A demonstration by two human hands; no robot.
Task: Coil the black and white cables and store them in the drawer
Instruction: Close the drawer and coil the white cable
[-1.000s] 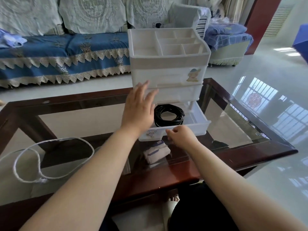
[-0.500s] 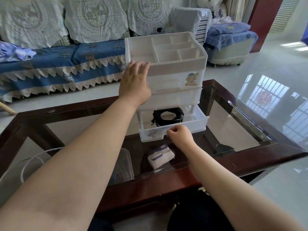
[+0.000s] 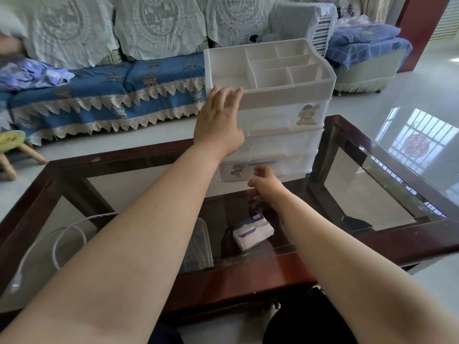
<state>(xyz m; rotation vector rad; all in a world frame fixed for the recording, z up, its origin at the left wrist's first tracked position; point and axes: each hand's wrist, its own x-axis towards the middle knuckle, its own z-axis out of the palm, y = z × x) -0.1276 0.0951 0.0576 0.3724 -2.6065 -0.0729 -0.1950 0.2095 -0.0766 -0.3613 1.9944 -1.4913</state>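
Comparing with half a second ago: the bottom drawer [image 3: 269,167], then pulled out toward the near side with the black cable coil showing inside, now sits pushed in, its front about flush with the organizer [image 3: 270,95]. The right hand [image 3: 267,186], then at the drawer's front edge, now sits just near of it, apart from the plastic. The left hand [image 3: 219,122] remains at the organizer's left front.

Hidden or unclear:
- Black cable: not visible; the frosted drawer front conceals whatever is inside.
- White cable [image 3: 67,234]: lies looped on the glass table [image 3: 248,281] at the near left, well apart from the organizer; partly covered by the left forearm, and its lower end is blurred at the left edge.
- Left palm: turned away, so contact with the organizer's side can only be judged from the back of the hand.
- Tissue pack [image 3: 253,230]: seen through the glass, on a lower level under the tabletop.

Hands:
- Left: fingers straight and together, laid flat against the organizer's upper left front, tips at the rim of the top tray. Grips nothing.
- Right: fingers loosely spread and slightly bent, pointing left toward the drawer's sticker. Holds nothing and touches nothing that can be made out.

Far side: sofa [image 3: 104,88] with blue cover and lace cloths.
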